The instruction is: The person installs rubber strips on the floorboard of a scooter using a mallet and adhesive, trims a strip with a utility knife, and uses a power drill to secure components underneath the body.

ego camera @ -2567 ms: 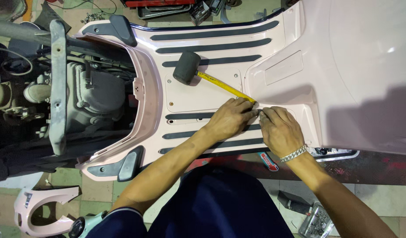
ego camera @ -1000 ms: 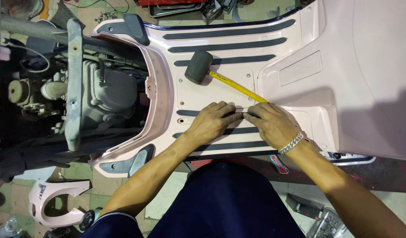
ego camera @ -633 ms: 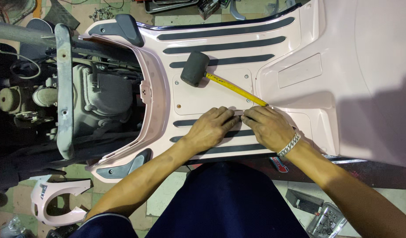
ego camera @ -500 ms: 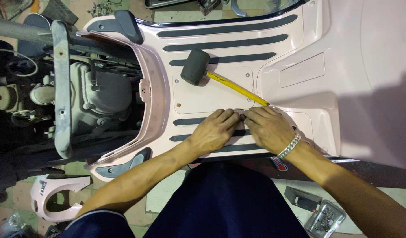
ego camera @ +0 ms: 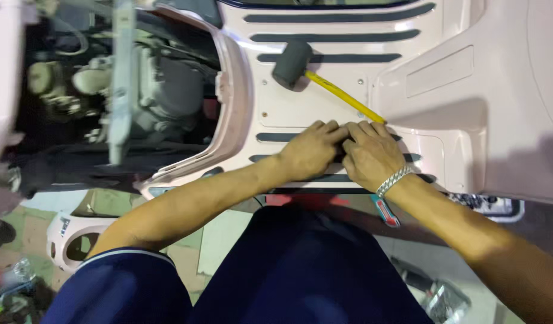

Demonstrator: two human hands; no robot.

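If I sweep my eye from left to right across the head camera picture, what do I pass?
Exposed engine → rubber mallet head → left hand → right hand → silver bracelet → pink side panel.

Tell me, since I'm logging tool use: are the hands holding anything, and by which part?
Nothing is gripped. Both the left hand and right hand press down on a dark floorboard strip. The mallet lies untouched.
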